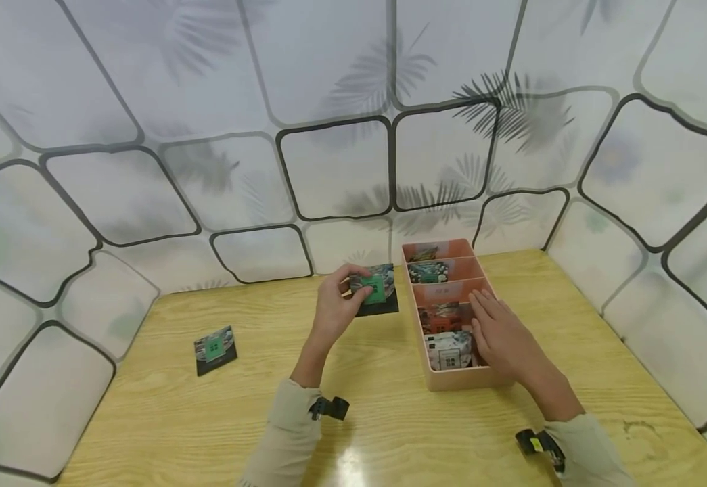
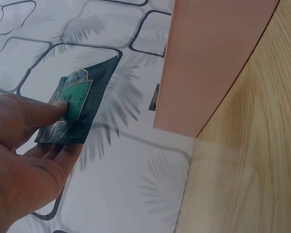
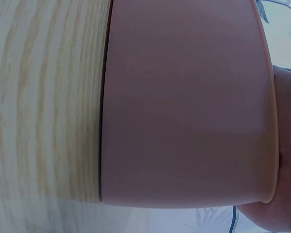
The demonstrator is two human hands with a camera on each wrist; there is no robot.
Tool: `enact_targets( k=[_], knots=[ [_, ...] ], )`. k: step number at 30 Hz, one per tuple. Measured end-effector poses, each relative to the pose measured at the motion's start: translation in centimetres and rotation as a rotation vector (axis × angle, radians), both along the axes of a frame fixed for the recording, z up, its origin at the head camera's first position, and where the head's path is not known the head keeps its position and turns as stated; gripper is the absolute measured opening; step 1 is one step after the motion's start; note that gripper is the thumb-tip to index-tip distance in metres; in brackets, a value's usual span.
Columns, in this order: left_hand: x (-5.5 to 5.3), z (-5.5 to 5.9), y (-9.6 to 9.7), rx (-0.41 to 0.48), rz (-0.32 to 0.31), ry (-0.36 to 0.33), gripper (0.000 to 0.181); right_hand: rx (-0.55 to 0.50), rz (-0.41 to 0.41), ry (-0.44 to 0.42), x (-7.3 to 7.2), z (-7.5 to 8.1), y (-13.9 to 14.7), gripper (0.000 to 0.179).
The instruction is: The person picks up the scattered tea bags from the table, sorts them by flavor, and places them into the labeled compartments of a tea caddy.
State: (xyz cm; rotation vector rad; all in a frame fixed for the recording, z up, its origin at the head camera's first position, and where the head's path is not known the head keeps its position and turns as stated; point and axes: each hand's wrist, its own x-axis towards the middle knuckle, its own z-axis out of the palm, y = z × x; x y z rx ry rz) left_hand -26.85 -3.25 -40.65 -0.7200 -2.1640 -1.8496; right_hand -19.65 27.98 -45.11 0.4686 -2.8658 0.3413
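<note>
Between thumb and fingers my left hand point(image 1: 336, 304) pinches a dark green sachet point(image 1: 377, 306) with a bright green label, held above the table just left of the box. The left wrist view shows the same sachet point(image 2: 77, 104) tilted in the fingers. A pink divided box point(image 1: 424, 368) stands to its right. My right hand point(image 1: 507, 336) rests on the box's right rim, fingers fairly straight and reaching over the front compartments. In these lie red sachets point(image 1: 441, 316) and white sachets point(image 1: 448, 352), partly covered by that hand.
Another green-labelled sachet point(image 1: 215, 350) lies on the wooden table point(image 1: 164, 419) at the left. Toward the back of the box are green sachets point(image 1: 428, 272) and a brownish packet point(image 1: 424, 254). A patterned curtain point(image 1: 341, 169) surrounds the table's back and sides.
</note>
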Motion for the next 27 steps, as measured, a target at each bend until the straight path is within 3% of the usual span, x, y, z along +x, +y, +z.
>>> enact_targets(
  k=[13, 17, 22, 27],
  knots=[
    [-0.8, 0.2, 2.3, 0.054, 0.012, -0.002, 0.017, 0.017, 0.008, 0.001, -0.1, 0.5, -0.4, 0.051],
    [-0.7, 0.7, 2.7, 0.057, 0.022, 0.000, 0.015, 0.027, 0.008, -0.003, -0.1, 0.5, -0.4, 0.051],
    [-1.4, 0.5, 3.6, 0.054, 0.055, 0.048, 0.012, 0.032, 0.004, -0.007, -0.1, 0.4, -0.3, 0.052],
    [-1.7, 0.5, 4.5, 0.043, 0.045, 0.072, 0.012, 0.021, -0.006, -0.024, 0.0, 0.4, -0.2, 0.053]
  ],
)
